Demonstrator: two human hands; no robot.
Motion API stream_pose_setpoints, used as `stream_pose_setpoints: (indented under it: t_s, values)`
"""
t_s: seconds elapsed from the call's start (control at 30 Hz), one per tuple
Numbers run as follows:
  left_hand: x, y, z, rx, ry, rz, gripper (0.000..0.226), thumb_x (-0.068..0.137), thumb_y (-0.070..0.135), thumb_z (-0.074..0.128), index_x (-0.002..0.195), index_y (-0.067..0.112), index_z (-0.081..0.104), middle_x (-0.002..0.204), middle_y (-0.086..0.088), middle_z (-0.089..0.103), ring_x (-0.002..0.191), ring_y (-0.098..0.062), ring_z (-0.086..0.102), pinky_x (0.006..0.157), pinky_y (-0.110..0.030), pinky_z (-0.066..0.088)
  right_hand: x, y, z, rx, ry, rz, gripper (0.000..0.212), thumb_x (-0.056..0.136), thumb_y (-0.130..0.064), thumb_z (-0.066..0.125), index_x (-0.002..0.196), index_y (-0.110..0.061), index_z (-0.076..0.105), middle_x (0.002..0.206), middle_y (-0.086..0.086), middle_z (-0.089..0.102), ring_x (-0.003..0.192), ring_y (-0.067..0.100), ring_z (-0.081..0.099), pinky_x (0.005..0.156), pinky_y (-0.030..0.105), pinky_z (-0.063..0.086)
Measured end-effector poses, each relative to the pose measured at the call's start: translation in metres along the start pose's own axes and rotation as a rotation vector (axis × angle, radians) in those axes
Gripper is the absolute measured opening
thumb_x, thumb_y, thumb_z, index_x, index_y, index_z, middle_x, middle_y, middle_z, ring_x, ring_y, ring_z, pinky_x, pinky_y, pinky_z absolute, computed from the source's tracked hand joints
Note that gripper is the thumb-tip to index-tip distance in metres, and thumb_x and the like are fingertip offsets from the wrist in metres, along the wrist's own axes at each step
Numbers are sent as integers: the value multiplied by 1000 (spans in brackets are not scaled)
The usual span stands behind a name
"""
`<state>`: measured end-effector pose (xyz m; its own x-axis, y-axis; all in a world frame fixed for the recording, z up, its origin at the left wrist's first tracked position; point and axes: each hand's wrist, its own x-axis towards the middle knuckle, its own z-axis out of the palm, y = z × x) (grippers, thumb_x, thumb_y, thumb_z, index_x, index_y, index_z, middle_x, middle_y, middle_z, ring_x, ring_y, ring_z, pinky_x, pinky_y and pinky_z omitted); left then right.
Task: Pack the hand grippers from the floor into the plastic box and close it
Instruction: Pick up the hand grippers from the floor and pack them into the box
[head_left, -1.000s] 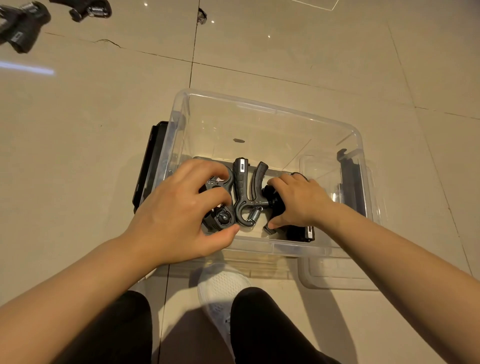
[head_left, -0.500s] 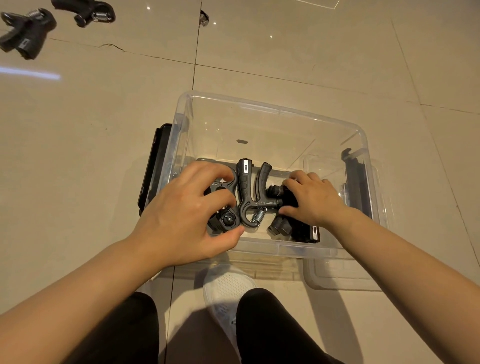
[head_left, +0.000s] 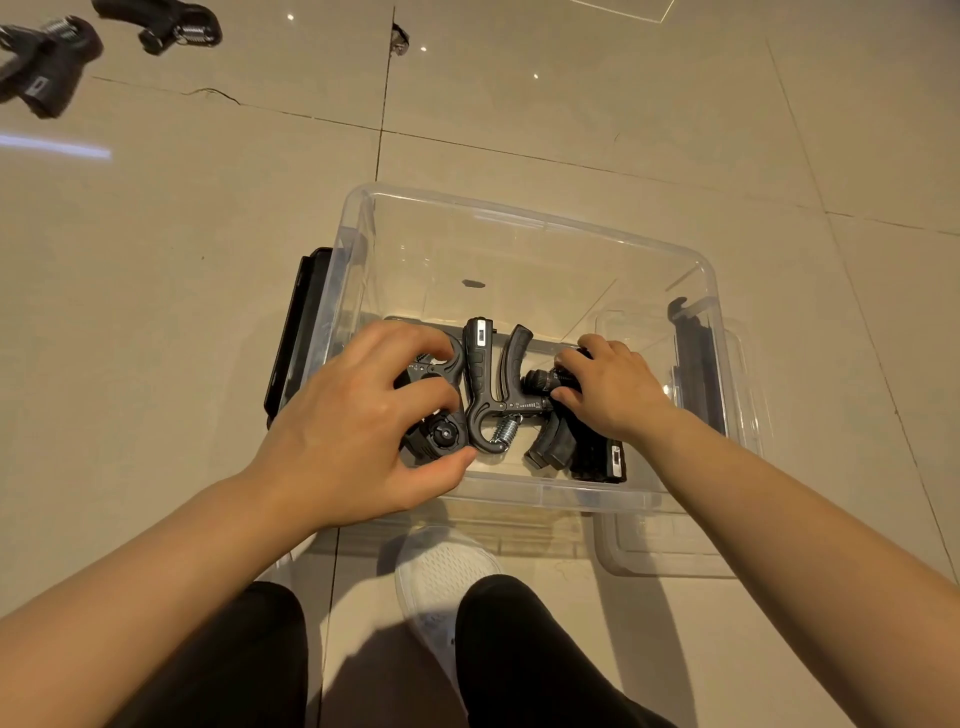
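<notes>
Landmark: clear rectangular plastic box (head_left: 524, 223), standing open on the beige glossy tiled floor (head_left: 156, 270); all positions below are given relative to it.
Box latches: a black clip handle (head_left: 296, 332) hangs on the outside of its left wall; a second black clip (head_left: 693, 348) shows at its right wall.
Lid: a clear plastic lid (head_left: 670, 551) lies flat on the floor, partly under the box's near right corner.
Packed items: three black hand grippers lie in the near half of the box. The left black hand gripper (head_left: 434, 439) has a round dial; the middle black hand gripper (head_left: 480, 384) has a steel coil spring and its handles point toward the far wall; the right black hand gripper (head_left: 558, 441) lies near the right wall.
Left hand (head_left: 358, 415): reaches over the near left corner, fingers curled and closed around the left gripper.
Right hand (head_left: 613, 387): inside the box, fingers bent over and gripping the knob end of the right gripper.
Unpacked items: two further black spring grippers on the floor, well beyond the far left corner, one (head_left: 44, 62) blurred, the other (head_left: 166, 26) cut by the frame edge.
Person: a white mesh shoe (head_left: 441, 571) and black trouser legs (head_left: 519, 654), just in front of the near wall.
</notes>
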<state>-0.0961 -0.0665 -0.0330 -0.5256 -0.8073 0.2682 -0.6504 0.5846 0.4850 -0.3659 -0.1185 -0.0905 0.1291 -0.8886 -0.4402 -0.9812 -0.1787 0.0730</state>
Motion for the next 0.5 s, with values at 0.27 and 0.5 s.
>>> stream_pose_setpoints:
  t_s: [0.27, 0.5]
  values:
    - [0, 0, 1, -5, 24, 1, 37, 75, 48, 63, 83, 12, 69, 108, -7, 59, 104, -23, 51, 77, -26, 42, 1, 0, 2, 30, 0, 22, 45, 95, -41, 46, 133, -19, 42, 139, 12, 37, 123, 33, 37, 102, 42, 31]
    - [3, 1, -4, -78, 104, -139, 56, 73, 56, 62, 108, 12, 63, 112, -4, 55, 108, -19, 48, 90, -16, 35, -30, -16, -45, 589, 122, -106, 43, 84, -26, 67, 124, -29, 53, 142, -3, 40, 127, 16, 42, 106, 36, 37]
